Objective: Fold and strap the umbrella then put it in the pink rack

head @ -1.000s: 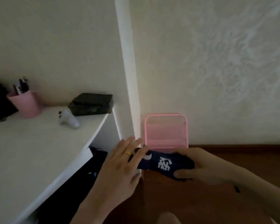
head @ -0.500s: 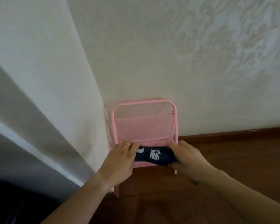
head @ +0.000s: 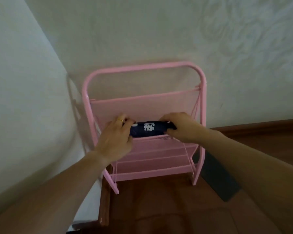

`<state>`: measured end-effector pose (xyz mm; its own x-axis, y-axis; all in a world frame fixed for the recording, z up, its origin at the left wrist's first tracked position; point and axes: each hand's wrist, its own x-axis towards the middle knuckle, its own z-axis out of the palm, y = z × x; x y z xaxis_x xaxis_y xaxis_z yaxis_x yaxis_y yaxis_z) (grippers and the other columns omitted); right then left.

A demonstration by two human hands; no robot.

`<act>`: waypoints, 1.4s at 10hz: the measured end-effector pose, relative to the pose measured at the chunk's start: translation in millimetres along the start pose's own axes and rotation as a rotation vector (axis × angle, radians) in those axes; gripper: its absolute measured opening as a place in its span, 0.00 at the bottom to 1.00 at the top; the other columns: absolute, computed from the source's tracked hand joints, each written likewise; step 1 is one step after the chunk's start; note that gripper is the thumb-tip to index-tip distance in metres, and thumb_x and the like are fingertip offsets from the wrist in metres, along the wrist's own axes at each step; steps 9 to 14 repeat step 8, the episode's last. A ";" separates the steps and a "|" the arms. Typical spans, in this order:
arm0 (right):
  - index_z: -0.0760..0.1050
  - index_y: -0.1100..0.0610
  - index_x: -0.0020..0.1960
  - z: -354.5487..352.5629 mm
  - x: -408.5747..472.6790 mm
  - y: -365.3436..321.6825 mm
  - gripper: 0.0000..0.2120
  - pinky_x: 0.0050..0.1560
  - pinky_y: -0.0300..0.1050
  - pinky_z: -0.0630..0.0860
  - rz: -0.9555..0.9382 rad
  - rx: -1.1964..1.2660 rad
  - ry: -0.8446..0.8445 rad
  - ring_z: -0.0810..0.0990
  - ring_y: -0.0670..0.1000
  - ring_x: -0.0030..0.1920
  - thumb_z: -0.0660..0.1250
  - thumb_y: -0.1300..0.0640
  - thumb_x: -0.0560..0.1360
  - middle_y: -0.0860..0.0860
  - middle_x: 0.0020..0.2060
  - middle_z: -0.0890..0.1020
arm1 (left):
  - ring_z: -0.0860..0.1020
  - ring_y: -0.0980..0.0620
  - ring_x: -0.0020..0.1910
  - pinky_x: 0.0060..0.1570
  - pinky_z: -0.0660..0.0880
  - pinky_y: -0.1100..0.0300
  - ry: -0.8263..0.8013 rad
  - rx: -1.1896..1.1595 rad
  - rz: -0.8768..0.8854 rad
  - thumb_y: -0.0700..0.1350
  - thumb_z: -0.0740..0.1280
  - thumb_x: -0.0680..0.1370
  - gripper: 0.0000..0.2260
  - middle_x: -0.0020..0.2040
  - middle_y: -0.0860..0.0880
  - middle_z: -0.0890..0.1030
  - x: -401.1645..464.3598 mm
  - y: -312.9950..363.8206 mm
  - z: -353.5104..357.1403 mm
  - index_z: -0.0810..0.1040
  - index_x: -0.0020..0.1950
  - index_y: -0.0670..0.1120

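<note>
A pale wall [head: 142, 31] fills the top of the view, and a second pale wall surface [head: 24, 98] comes down at the 9 o'clock side, so the two make a corner. Below them a brown wooden floor [head: 159, 208] covers the 6 o'clock part, with a brown skirting board [head: 260, 127] at 3 o'clock. The pink rack [head: 142, 66] stands in this corner on the floor, its back against the wall; it has a rounded tube frame and mesh shelves in steps, and a dark flat thing [head: 218, 179] lies on the floor just beside its leg at 4 o'clock. The folded umbrella [head: 149, 130] is at the front edge of the upper mesh pocket of the rack, near the centre of the view. Its long axis lies horizontal, from 9 o'clock to 3 o'clock, parallel to the shelf edge. It is a short, compact roll of dark navy cloth with a white printed sign in the middle and a small white patch near its 9 o'clock end. The left hand [head: 115, 137], with a gold ring [head: 120, 120] on one finger, grips the 9 o'clock end. The right hand [head: 181, 127] grips the 3 o'clock end, fingers curled over the top and thumb below. The two hands are apart, one on each end.
</note>
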<state>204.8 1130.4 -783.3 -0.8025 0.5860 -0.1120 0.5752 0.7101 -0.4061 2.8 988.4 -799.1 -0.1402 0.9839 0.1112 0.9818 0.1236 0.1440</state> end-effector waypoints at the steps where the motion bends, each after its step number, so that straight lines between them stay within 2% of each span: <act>1: 0.78 0.51 0.65 15.2 7.6 8.8 0.15 0.55 0.47 0.76 0.018 0.038 -0.041 0.79 0.52 0.52 0.60 0.59 0.81 0.52 0.57 0.84 | 0.75 0.43 0.60 0.61 0.75 0.45 0.034 -0.149 -0.063 0.42 0.58 0.77 0.19 0.62 0.45 0.78 -4.1 -1.9 15.4 0.77 0.67 0.45; 2: 0.79 0.52 0.66 23.1 8.6 9.7 0.16 0.64 0.49 0.75 0.047 0.044 -0.060 0.80 0.53 0.58 0.56 0.59 0.84 0.52 0.61 0.83 | 0.72 0.46 0.65 0.66 0.71 0.50 0.001 -0.209 -0.078 0.40 0.56 0.83 0.16 0.62 0.47 0.81 -8.1 -5.4 23.4 0.77 0.67 0.46; 3: 0.79 0.53 0.63 26.3 4.6 4.7 0.15 0.60 0.49 0.77 0.044 0.029 0.006 0.81 0.51 0.54 0.57 0.53 0.84 0.51 0.58 0.84 | 0.76 0.48 0.61 0.62 0.74 0.50 -0.016 -0.278 -0.102 0.44 0.56 0.84 0.14 0.61 0.48 0.82 -11.4 -10.5 23.6 0.78 0.63 0.48; 4: 0.78 0.51 0.62 33.9 -9.0 -1.3 0.18 0.53 0.47 0.80 0.002 -0.032 0.088 0.80 0.48 0.49 0.61 0.41 0.81 0.46 0.53 0.81 | 0.76 0.51 0.56 0.52 0.77 0.53 0.008 -0.234 -0.003 0.51 0.58 0.82 0.14 0.56 0.51 0.80 -20.8 -7.9 20.3 0.79 0.61 0.49; 5: 0.77 0.51 0.60 49.0 -20.9 -2.3 0.13 0.52 0.49 0.80 -0.017 -0.220 0.111 0.80 0.50 0.45 0.63 0.46 0.81 0.47 0.48 0.83 | 0.81 0.46 0.49 0.45 0.80 0.51 0.029 -0.112 0.112 0.42 0.66 0.78 0.14 0.52 0.46 0.82 -33.7 -8.0 27.3 0.78 0.64 0.46; 6: 0.78 0.54 0.55 59.7 -23.8 -4.1 0.08 0.54 0.49 0.77 -0.009 -0.257 0.195 0.79 0.51 0.42 0.63 0.52 0.81 0.50 0.43 0.83 | 0.81 0.42 0.48 0.46 0.80 0.47 0.016 -0.116 0.053 0.33 0.68 0.75 0.17 0.50 0.44 0.84 -33.6 -10.7 33.1 0.78 0.63 0.44; 7: 0.76 0.55 0.54 49.3 -22.1 -16.2 0.07 0.53 0.50 0.77 0.053 -0.264 0.130 0.78 0.51 0.42 0.62 0.52 0.82 0.50 0.43 0.81 | 0.82 0.40 0.50 0.49 0.79 0.45 -0.010 -0.072 0.010 0.31 0.68 0.75 0.18 0.51 0.42 0.84 -28.4 4.9 22.9 0.77 0.64 0.43; 8: 0.74 0.57 0.60 26.0 -25.7 -35.6 0.11 0.54 0.51 0.77 0.148 -0.367 -0.025 0.78 0.54 0.49 0.64 0.54 0.80 0.54 0.49 0.80 | 0.81 0.40 0.53 0.52 0.79 0.45 -0.197 0.089 -0.103 0.31 0.65 0.76 0.23 0.53 0.41 0.81 -27.7 20.4 -11.3 0.73 0.70 0.44; 14: 0.74 0.57 0.60 26.0 -25.7 -35.6 0.11 0.54 0.51 0.77 0.148 -0.367 -0.025 0.78 0.54 0.49 0.64 0.54 0.80 0.54 0.49 0.80 | 0.81 0.40 0.53 0.52 0.79 0.45 -0.197 0.089 -0.103 0.31 0.65 0.76 0.23 0.53 0.41 0.81 -27.7 20.4 -11.3 0.73 0.70 0.44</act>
